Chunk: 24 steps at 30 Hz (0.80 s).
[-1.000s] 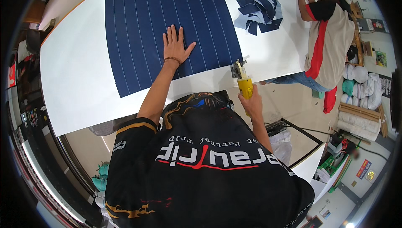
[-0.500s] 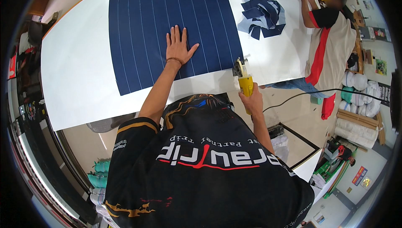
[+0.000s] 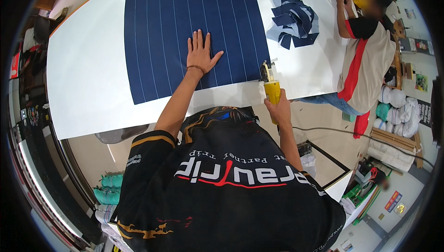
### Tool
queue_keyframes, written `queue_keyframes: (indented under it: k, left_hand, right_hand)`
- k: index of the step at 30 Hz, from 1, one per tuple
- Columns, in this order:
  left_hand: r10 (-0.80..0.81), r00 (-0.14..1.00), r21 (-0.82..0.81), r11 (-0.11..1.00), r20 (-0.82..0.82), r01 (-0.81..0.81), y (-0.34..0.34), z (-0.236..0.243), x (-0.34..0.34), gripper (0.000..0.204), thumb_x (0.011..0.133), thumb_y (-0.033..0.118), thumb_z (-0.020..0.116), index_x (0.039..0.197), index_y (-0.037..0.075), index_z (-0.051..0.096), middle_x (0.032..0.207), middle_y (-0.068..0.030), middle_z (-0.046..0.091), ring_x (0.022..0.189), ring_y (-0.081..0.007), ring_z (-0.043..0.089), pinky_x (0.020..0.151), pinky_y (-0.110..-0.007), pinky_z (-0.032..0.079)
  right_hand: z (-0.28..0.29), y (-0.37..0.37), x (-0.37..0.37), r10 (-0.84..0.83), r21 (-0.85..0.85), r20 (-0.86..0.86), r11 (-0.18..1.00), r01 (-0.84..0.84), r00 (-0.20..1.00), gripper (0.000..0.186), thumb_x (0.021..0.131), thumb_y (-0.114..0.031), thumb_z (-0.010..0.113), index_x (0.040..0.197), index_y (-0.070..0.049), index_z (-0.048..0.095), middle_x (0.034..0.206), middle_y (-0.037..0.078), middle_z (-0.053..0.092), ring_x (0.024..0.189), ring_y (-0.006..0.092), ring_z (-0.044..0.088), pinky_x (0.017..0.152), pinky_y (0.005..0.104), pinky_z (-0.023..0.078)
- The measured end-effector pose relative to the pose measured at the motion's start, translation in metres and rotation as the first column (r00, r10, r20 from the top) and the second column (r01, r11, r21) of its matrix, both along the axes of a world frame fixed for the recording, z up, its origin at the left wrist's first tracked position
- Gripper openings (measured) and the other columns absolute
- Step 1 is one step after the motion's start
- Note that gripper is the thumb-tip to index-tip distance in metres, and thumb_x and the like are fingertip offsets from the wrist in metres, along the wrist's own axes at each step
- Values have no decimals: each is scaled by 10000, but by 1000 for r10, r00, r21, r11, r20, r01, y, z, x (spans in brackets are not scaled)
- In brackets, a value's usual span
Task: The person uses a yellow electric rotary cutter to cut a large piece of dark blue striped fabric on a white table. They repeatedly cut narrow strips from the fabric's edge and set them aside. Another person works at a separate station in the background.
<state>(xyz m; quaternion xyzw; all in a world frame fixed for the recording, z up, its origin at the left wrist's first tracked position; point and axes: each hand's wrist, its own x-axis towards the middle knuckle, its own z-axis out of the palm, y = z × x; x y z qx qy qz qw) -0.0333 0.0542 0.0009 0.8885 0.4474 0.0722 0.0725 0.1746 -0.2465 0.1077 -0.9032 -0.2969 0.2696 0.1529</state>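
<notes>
A large navy blue fabric piece (image 3: pixel 157 44), marked with thin light lines running away from me, lies flat on the white table (image 3: pixel 83 76). Fingers spread, my left hand (image 3: pixel 200 58) presses down near the middle of the cloth. My right hand (image 3: pixel 278 108) grips the yellow body of an electric rotary fabric cutter (image 3: pixel 272 90). The cutter's head meets the fabric's near right corner; its blade is too small to make out clearly.
A heap of navy and pale fabric scraps (image 3: pixel 296 23) lies to the right of the cloth. A co-worker (image 3: pixel 370 62) leans at the table's right end. A black power cord (image 3: pixel 333 132) hangs behind my right hand, above the floor. White bundles (image 3: pixel 393 108) stand at far right.
The view has shifted slightly, and the cord hangs lower than before. Both hands keep nearly the same places on the cloth and the cutter.
</notes>
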Motion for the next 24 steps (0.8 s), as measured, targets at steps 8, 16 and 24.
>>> queue_keyframes:
  k: [8, 16, 24]
  left_hand:
    - [-1, 1000, -13, 1000, -2, 1, -1, 2, 0, 1001, 1023, 785, 381, 1699, 52, 299, 1762, -274, 207, 1661, -419, 112, 1341, -570, 89]
    - [0, 1000, -16, 1000, 0, 0, 0, 3, -1, 997, 1023, 782, 385, 1697, 51, 308, 1764, -272, 197, 1662, -417, 102, 1340, -576, 94]
    - [-4, 1000, -41, 999, -5, 4, -1, 7, -1, 990, 1029, 783, 363, 1699, 56, 311, 1764, -272, 197, 1657, -421, 120, 1339, -579, 94]
  right_hand:
    - [7, 36, 8, 3, -24, 21, 1000, -3, 1000, 588, 843, -393, 781, 1266, -77, 523, 1036, 289, 754, 978, 515, 734, 841, 586, 583]
    - [10, 82, 24, 7, -37, 2, 999, -7, 1000, 603, 833, -409, 804, 1261, -82, 532, 1072, 282, 755, 999, 499, 741, 863, 570, 590]
    - [5, 131, 43, 28, -49, 19, 998, -27, 999, 624, 827, -402, 814, 1277, -72, 536, 1123, 273, 752, 1055, 481, 743, 895, 559, 593]
